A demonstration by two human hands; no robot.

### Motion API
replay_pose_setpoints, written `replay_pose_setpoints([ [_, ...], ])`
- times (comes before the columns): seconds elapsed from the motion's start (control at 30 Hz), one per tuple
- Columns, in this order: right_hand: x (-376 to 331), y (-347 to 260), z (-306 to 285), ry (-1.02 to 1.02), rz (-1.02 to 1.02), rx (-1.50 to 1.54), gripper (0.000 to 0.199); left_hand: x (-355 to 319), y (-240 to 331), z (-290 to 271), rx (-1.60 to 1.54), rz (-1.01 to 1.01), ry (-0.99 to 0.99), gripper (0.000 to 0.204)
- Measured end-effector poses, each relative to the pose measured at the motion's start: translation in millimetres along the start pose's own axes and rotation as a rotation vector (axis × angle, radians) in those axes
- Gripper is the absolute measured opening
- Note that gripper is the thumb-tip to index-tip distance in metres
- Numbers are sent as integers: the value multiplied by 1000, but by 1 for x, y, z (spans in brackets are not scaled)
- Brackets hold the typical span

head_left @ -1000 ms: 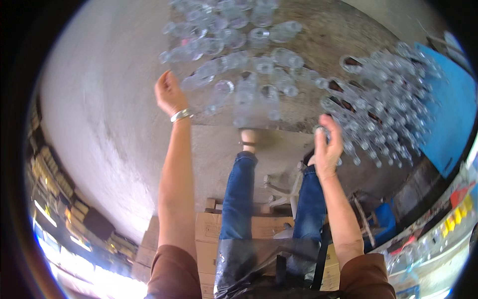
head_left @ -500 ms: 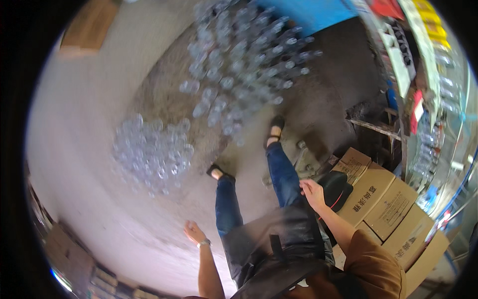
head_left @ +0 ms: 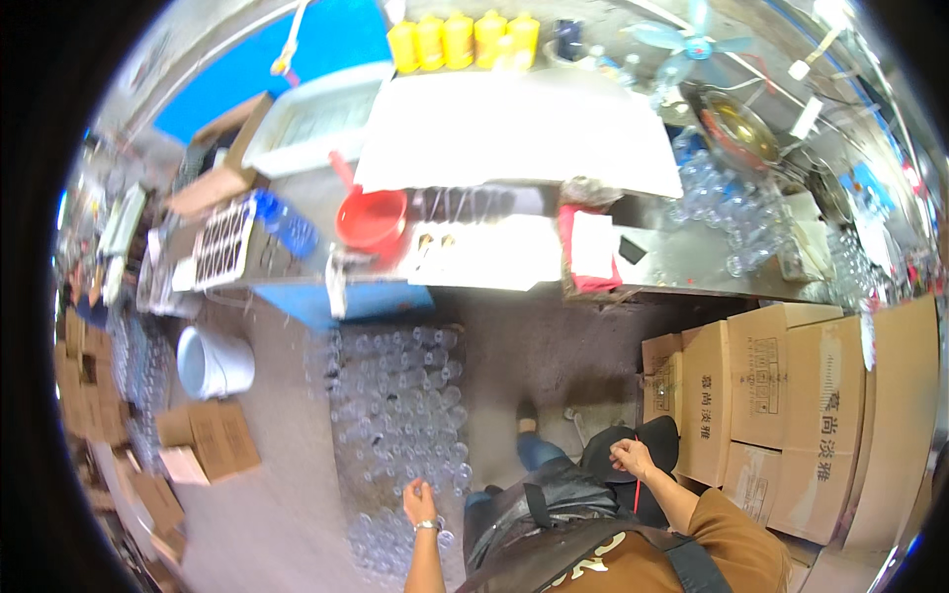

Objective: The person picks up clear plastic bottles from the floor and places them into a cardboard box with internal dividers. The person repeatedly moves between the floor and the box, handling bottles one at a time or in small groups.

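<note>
My left hand point(head_left: 420, 501) hangs beside my left leg, its fingers loosely bent but apart and nothing in them. A metal watch or bracelet point(head_left: 427, 525) circles that wrist. Below it on the floor stand crowded clear bottles or cups point(head_left: 395, 405), apart from the hand. My right hand point(head_left: 630, 457) is raised near my right thigh, fingers curled in with no object visible between them. Under it in the view is a rounded black thing point(head_left: 601, 455) with a thin red line; touching cannot be told. I wear a dark apron point(head_left: 514, 514) over a brown shirt.
Ahead runs a workbench with a bright white sheet point(head_left: 514, 128), a red dipper point(head_left: 373, 222), a blue bottle point(head_left: 287, 225) and yellow bottles point(head_left: 458, 42). Cardboard boxes point(head_left: 761, 381) are stacked at right. A white bucket point(head_left: 215, 363) and open carton point(head_left: 222, 435) stand left.
My view has lifted and turned from the floor to the workbench. The floor bottles now appear lower in the picture. Both hands stay near my sides, the left fingers bent more than before.
</note>
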State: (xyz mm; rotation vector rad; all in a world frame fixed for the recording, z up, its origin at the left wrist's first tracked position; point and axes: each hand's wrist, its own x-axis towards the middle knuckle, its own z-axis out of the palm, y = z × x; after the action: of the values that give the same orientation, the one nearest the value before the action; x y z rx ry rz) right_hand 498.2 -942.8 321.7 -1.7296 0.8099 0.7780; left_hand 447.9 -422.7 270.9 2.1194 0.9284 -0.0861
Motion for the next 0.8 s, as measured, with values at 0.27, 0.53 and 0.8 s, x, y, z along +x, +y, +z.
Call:
replay_pose_setpoints([
  [0.27,24,-157,-82,296,-397,21,22,141,354,92,-386,414,-322,28],
  [0.53,134,-525,-186,755,-981,-153,26,234,663,161,-445,806,-297,33],
  [0.8,268,-734,-195,1072,-1283,-200,26,297,861,266,-335,1296,-93,40],
])
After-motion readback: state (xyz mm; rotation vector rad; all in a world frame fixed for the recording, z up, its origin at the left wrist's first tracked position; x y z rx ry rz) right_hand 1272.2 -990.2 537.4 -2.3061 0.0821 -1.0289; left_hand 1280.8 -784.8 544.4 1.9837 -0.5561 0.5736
